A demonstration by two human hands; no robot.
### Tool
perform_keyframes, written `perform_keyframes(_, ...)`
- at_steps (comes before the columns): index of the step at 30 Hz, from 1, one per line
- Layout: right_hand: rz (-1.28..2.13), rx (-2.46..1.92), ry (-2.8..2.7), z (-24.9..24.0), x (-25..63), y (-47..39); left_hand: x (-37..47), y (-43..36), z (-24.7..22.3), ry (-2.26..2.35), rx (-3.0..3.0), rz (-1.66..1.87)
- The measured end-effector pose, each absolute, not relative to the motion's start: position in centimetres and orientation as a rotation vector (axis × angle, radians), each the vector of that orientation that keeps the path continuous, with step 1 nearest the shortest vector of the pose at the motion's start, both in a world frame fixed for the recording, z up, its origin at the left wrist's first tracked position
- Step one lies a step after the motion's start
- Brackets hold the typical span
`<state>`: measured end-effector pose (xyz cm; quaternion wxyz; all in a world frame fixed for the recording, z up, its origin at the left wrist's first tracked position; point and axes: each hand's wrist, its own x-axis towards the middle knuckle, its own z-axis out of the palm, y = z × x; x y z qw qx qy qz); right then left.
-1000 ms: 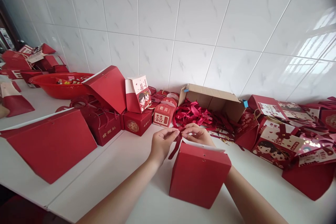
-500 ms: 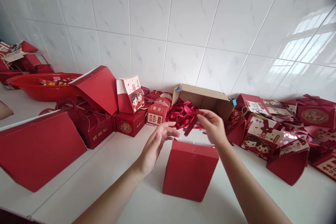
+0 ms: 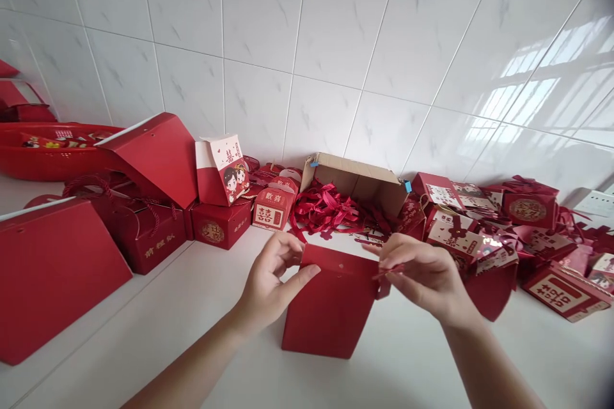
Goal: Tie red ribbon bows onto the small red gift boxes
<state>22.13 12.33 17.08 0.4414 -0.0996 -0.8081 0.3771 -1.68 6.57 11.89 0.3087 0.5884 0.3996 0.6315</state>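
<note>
A plain red gift box [image 3: 329, 313] stands upright on the white table in front of me, with small holes near its upper fold. My left hand [image 3: 275, 281] holds its top left corner, the thumb lying across the front face and the fingers behind. At the box's top right corner, my right hand [image 3: 425, 275] pinches a short red ribbon [image 3: 384, 285] between thumb and fingers. Behind the box lies a tangled heap of shiny red ribbons [image 3: 326, 208], spilling out of an open cardboard box [image 3: 355, 169] tipped on its side.
Printed red gift boxes [image 3: 460, 230] are piled on the right. Toward the left are a large red box [image 3: 57, 281], a tilted red box [image 3: 158, 156], a white-and-red box with cartoon figures [image 3: 220, 172] and a red plastic basin [image 3: 57, 156]. A tiled wall [image 3: 263, 25] rises behind.
My left hand has come down onto the red gift box and taken hold of its top corner. My right hand has carried the ribbon from near the heap to the box. The view has turned right.
</note>
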Motion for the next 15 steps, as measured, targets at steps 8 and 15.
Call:
perform_keyframes(8,0.622,-0.225,-2.241,17.6,20.3,11.4,-1.8,6.9,11.9,1.138,1.783,1.469)
perform_keyframes(15,0.170,-0.286,-2.376,16.9,19.3,11.0,-1.3,6.7,11.3,1.076,1.835,1.460)
